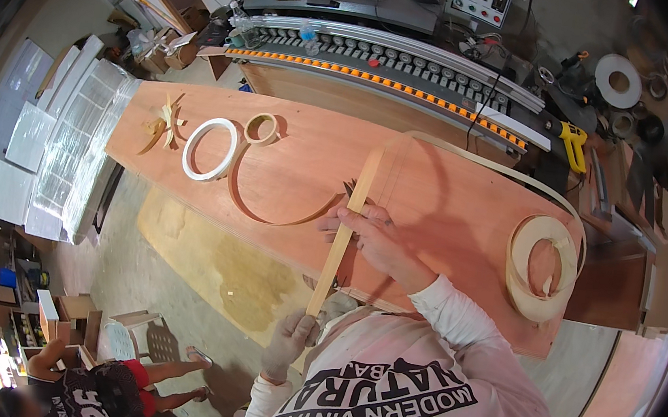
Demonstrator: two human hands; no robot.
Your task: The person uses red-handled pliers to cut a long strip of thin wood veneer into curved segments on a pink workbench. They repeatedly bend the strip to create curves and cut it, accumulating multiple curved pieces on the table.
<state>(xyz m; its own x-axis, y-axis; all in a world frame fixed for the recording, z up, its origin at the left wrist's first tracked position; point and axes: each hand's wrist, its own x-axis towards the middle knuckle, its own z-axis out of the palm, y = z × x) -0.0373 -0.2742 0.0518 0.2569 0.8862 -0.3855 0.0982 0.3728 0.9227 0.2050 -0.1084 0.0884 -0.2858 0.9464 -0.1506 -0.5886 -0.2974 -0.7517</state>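
My right hand (372,233) is closed on the upper part of a long, flat, light wood-coloured strip (333,264), thumb on top, over the reddish wooden board (439,211). Lower down, near my body, my left hand (290,342) grips the strip's lower part with the fingers wrapped round it. Small dark tips (349,186) show beside the strip above my right hand; their tool is mostly hidden. A thin brown band (267,222) curves from near my right fingers toward a small tan roll (250,128). Left of that lies a white ring-shaped roll (189,153).
A large cream roll (523,253) lies at the board's right end, and strip scraps (170,122) at the left. Behind stand a long roller machine (350,57) and a yellow heat gun (573,144). Wrapped white panels (80,149) stand left; another person (115,389) is lower left.
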